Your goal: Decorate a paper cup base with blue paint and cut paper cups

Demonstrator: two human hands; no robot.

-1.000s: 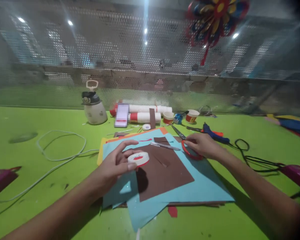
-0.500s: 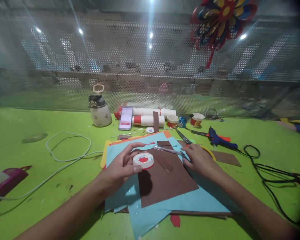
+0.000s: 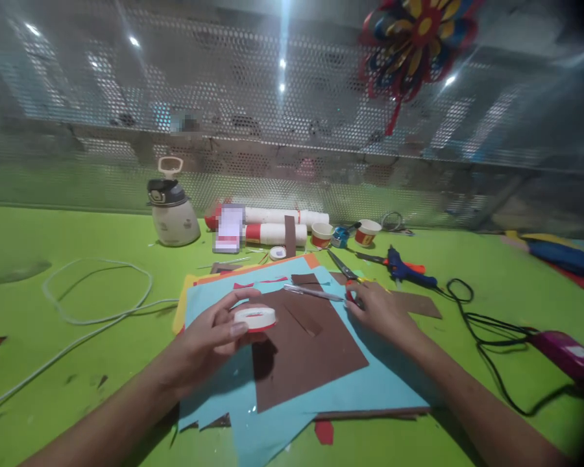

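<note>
My left hand (image 3: 224, 322) grips a shallow round white lid (image 3: 257, 317) with a red lower edge, thumb in front and fingers behind. It is held up over a brown sheet (image 3: 311, 363), seen nearly edge-on, so its top barely shows. My right hand (image 3: 377, 311) is closed at the thumb and fingertips around a small red piece (image 3: 351, 293), partly hidden by the fingers. Just left of those fingertips lies a clear pen (image 3: 314, 293). Scissors (image 3: 341, 264) with yellow handles rest behind the right hand. A brown strip (image 3: 302, 320) lies on the brown sheet.
Light blue sheets (image 3: 214, 395) lie under the brown one. A blue glue gun (image 3: 409, 270) with a black cord is at right. Behind stand a phone (image 3: 228, 229), white cup stacks (image 3: 276, 235), paper cups (image 3: 368, 233) and a bottle (image 3: 174, 217). A white cable (image 3: 126, 316) loops at left.
My view has turned right. The lid has tipped, so its dotted top with the red hexagon no longer shows. A small red piece now shows in my right fingertips, by the pen's end.
</note>
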